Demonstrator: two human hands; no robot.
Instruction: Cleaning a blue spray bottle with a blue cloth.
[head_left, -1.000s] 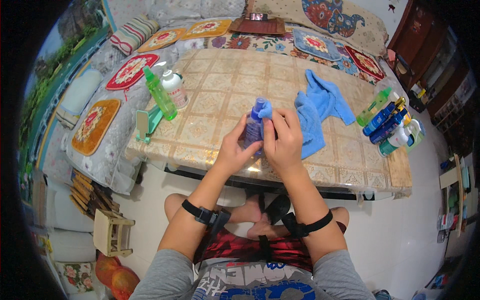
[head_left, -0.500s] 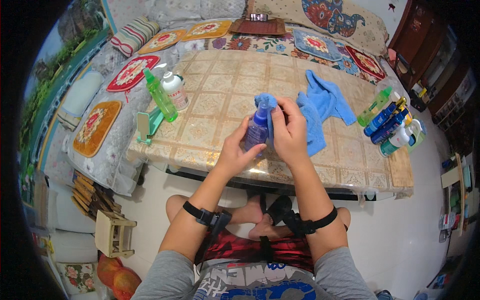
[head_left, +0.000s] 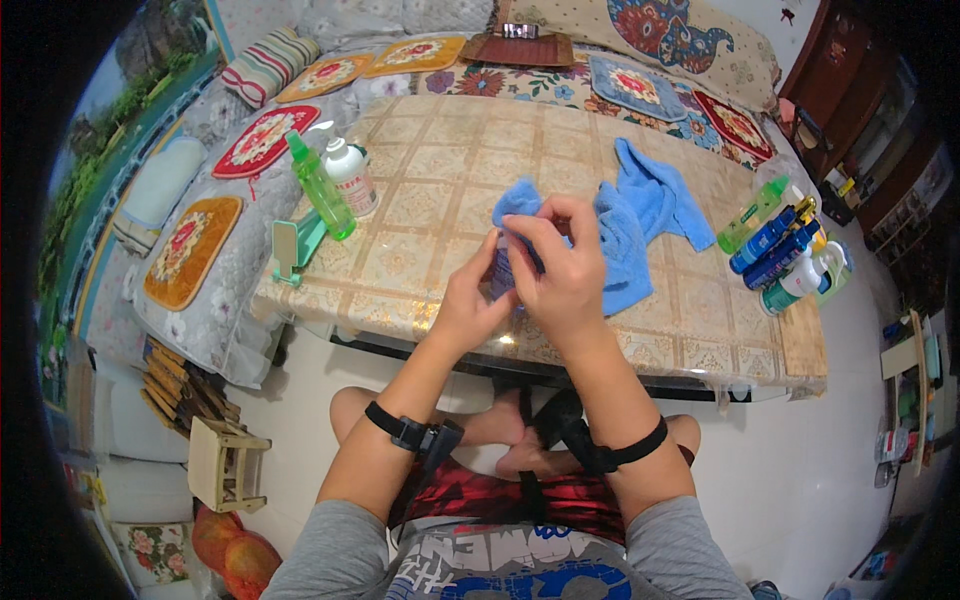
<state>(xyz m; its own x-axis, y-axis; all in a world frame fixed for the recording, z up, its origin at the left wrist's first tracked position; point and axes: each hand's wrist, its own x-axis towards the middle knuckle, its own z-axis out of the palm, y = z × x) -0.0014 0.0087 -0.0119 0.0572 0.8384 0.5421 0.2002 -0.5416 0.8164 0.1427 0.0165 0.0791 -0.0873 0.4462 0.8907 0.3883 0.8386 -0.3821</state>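
Note:
Over the near part of the table, my left hand [head_left: 468,303] is closed round a small purple spray bottle [head_left: 501,268], which stands nearly upright. My right hand [head_left: 562,275] has its fingers bent over the upper part of that bottle, a blue cloth [head_left: 625,262] tucked in its grip. One fold of the cloth pokes up beyond the bottle, and the rest spreads across the table to the right. Fingers and cloth hide the sprayer head.
A green spray bottle [head_left: 322,190], a white pump bottle [head_left: 350,180] and a green phone stand [head_left: 292,250] are at the table's left. Several bottles, among them a blue can [head_left: 765,240], crowd its right end. Quilted sofas with mats line the far and left sides.
My right hand has shifted left with the cloth, its fingers now curled over the bottle's top, which showed before. My left hand stays put round the bottle.

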